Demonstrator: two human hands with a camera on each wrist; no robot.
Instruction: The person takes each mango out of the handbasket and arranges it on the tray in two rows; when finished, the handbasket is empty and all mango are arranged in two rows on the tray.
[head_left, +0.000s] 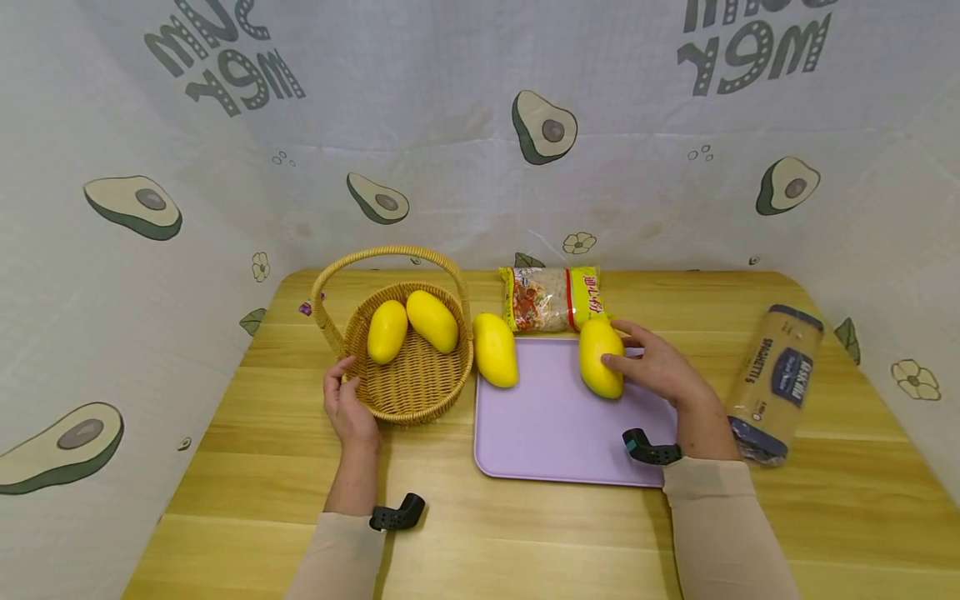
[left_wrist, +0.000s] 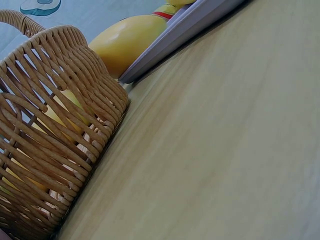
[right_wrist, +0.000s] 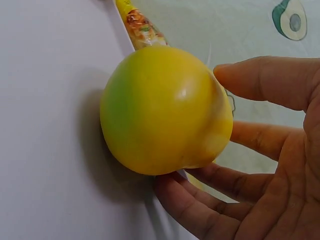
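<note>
My right hand (head_left: 660,367) holds a yellow mango (head_left: 600,358) between thumb and fingers at the far part of a lilac tray (head_left: 555,433). In the right wrist view the mango (right_wrist: 165,110) shows a greenish side; whether it touches the tray is unclear. My left hand (head_left: 351,408) grips the left side of a round wicker basket (head_left: 408,412) with a tall handle; it is almost out of the left wrist view. Inside the basket lie two mangoes, one left (head_left: 387,332) and one right (head_left: 432,322). Another mango (head_left: 496,350) leans over the tray's far left corner, beside the basket.
Behind the tray lies a clear and yellow food packet (head_left: 551,298). A spaghetti packet (head_left: 776,383) lies to the right of my right forearm. A patterned white cloth (head_left: 450,125) hangs behind and around the wooden table (head_left: 247,500).
</note>
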